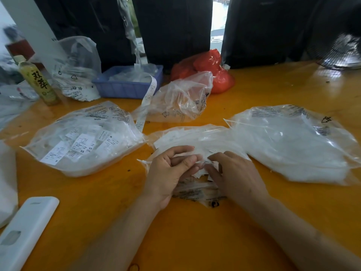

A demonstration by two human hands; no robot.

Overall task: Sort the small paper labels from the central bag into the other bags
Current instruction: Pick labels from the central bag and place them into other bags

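**Fingers in the label pile**

Fingers of my left hand curled round a few small paper labels, thumb and fingertips pinching them at the mouth of the central bag. My right hand lay just beside it, palm down, its fingers bent onto the same loose heap of labels; whether they pinched one or only pressed on the pile I could not tell. Both hands met over the near edge of that bag, which lay flat on the orange table with more labels showing through its clear plastic.

To my left sat a fuller clear bag, labels marked S, XS and M visible inside. To my right lay another clear bag, holding a white mass. Beyond the central bag stood a crumpled clear bag, and a long strip of labels trailed down from a blue basket. A red bag sat behind. A green bottle stood far left, and a white flat object lay near my left forearm.
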